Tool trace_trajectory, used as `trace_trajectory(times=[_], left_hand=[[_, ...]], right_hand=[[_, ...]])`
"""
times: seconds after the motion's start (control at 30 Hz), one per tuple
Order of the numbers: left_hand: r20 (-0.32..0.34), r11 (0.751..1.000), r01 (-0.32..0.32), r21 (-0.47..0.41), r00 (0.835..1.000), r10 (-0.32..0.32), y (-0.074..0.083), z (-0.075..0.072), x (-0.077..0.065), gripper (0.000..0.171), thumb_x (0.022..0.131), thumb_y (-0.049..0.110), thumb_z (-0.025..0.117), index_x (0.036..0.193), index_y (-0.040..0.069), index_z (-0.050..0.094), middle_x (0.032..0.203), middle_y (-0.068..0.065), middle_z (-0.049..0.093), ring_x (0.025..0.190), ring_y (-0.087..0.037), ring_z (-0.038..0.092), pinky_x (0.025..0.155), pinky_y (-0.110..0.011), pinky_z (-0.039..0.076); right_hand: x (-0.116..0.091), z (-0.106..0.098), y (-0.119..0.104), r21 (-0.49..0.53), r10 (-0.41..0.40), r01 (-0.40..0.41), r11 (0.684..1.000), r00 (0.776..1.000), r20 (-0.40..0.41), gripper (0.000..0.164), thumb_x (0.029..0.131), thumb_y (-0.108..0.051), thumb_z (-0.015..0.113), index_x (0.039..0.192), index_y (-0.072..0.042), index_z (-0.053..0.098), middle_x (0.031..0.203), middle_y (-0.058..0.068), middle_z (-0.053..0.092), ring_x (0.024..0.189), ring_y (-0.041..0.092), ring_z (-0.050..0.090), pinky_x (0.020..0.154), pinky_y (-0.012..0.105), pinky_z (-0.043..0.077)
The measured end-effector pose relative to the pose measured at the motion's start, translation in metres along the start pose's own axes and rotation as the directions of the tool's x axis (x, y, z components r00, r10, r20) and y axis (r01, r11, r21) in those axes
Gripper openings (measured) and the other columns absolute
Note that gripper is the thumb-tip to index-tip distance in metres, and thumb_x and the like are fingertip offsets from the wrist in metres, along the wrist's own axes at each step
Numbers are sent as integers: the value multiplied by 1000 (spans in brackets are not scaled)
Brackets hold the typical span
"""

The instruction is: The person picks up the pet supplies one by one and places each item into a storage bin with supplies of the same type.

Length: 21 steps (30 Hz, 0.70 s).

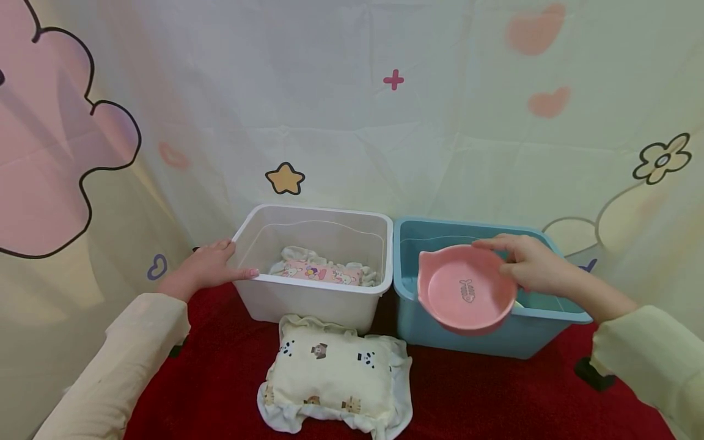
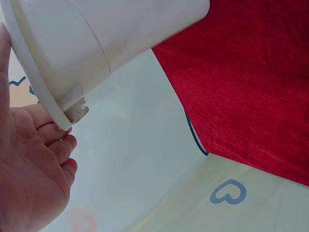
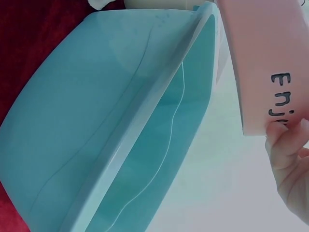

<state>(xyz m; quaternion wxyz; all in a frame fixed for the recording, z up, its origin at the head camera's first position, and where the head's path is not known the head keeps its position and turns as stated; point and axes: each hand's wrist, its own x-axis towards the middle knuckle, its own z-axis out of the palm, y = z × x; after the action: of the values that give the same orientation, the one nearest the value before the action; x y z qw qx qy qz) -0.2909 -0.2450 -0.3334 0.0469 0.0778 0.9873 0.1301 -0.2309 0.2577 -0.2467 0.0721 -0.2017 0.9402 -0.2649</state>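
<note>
A pink cat-eared bowl (image 1: pixel 467 290) with a fish design inside is pinched at its right edge by my right hand (image 1: pixel 525 263). It is tilted above the front rim of the blue bin (image 1: pixel 456 333). In the right wrist view, black lettering shows on the side of the bowl (image 3: pixel 270 67). My left hand (image 1: pixel 209 266) grips the front left corner of the white bin (image 1: pixel 308 302), its thumb over the front rim. The left wrist view shows the fingers of my left hand (image 2: pixel 36 164) bent at the rim. A pink patterned frilled pillow (image 1: pixel 313 272) lies inside the white bin.
A cream frilled pillow (image 1: pixel 335 373) with animal prints lies before the white bin on a red cloth (image 1: pixel 209 373). Behind both bins hangs a pale printed curtain (image 1: pixel 341 104). The two bins stand side by side, rims close together.
</note>
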Motion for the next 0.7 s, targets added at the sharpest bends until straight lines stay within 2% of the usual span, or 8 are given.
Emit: trace_trajectory(times=[0.3,0.47,0.7], left_hand=[[11,1000,15,3,1000,-15,2,-1,0,104,69,71,50,138,-2,21,140,-28,21,123,-47,25,91,-64,30],[10,1000,13,6,1000,-13,1,0,1,104,69,71,50,138,-2,21,140,-28,21,123,-47,25,91,-64,29],[2,1000,8,-3,1000,-8,0,0,0,104,69,70,51,138,-1,22,140,-28,22,123,-47,26,90,-64,30]], right_hand=[[5,-3,-1,11,-7,7,1000,1000,0,49,81,6,42,129,-2,43,48,2,42,36,9,38,39,26,38],[10,-3,-2,20,2,-2,1000,1000,1,50,80,5,41,129,-3,43,53,3,44,37,9,37,39,26,38],[16,-4,-3,45,14,-14,999,1000,14,50,80,5,40,130,-2,41,46,0,39,36,9,35,39,25,35]])
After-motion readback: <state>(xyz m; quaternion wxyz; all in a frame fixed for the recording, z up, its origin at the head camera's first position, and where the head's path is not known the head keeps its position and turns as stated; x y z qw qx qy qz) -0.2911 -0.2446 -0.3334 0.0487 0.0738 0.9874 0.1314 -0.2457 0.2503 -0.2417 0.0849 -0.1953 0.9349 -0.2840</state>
